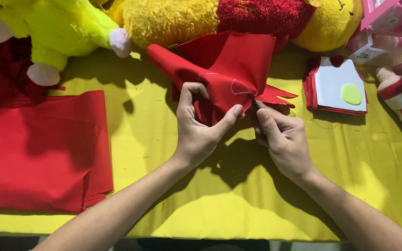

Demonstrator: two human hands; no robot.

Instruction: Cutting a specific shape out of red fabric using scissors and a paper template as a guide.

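My left hand (200, 126) pinches a folded piece of red fabric (224, 69) between thumb and fingers, holding it up off the yellow table cover (201, 204). A thin white chalk outline is drawn on the fabric near my thumb. My right hand (282, 137) is closed right next to it, at the fabric's lower right edge, where jagged cut strips stick out. Something thin and dark shows at its fingertips against the fabric; what it is cannot be made out.
A large folded red cloth (38, 148) lies at the left. A stack of red cut pieces topped by a white template and a green disc (338, 86) sits at right. Yellow and red plush toys (173, 18) line the far edge. Pink boxes (387, 23) stand at the far right.
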